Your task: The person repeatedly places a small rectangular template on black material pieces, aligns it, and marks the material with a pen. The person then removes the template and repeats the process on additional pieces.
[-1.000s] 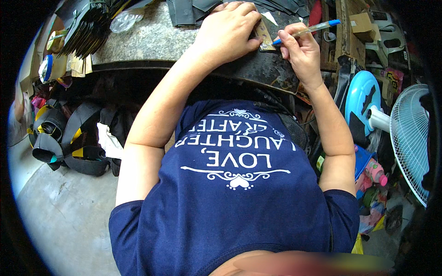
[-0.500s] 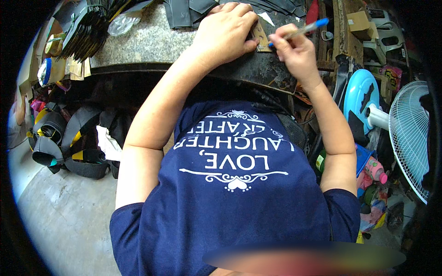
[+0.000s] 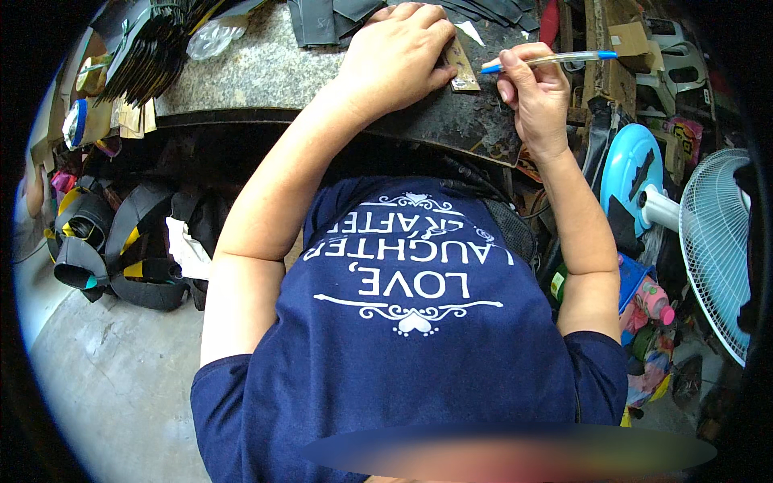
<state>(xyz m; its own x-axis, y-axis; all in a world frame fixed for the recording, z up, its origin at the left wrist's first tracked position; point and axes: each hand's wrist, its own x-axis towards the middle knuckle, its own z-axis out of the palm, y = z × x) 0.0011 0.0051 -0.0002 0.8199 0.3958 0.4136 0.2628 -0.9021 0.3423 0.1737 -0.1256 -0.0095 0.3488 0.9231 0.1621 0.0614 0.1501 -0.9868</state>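
Observation:
My left hand rests palm down on the dark worktop, its fingers bent and its thumb pointing right. It holds down a narrow brown flat strip, part of which is hidden beneath it. Just right of the strip, my right hand grips a clear pen with blue ends. The pen lies nearly level, its left tip apart from the strip. A small white scrap and dark flat cut pieces are beyond my hands.
A fanned bundle of dark strips and a clear plastic bag lie at the far left. Black curved pieces hang below the table edge. On the right stand a fan and a cardboard box.
My right hand has moved right and slightly up, taking the pen tip off the strip's edge. The pen has turned from slanted to nearly level. My left hand stays in place.

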